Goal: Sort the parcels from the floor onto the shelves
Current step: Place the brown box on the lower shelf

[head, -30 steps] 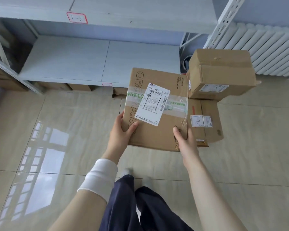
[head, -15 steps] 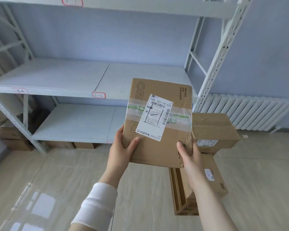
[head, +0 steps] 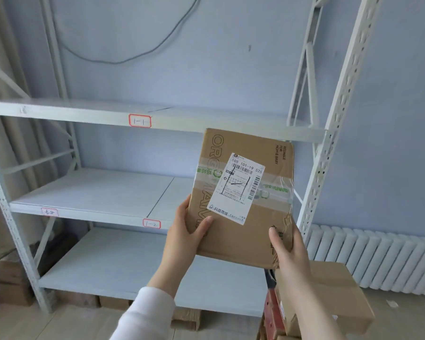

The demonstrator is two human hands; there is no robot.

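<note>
One parcel point(head: 241, 192) higher, two hands point(head: 185, 238) point(head: 288, 249)

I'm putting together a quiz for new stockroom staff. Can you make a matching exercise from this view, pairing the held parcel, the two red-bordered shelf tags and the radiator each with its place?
Things:
1. parcel
2. tag 1-1
3. tag 1-2
4. radiator

Places:
A. front edge of the middle shelf
B. low at the far right of the view
C. gripped by the left hand and the right hand
D. front edge of the upper shelf

Pairs: 1-C, 2-D, 3-A, 4-B
</note>
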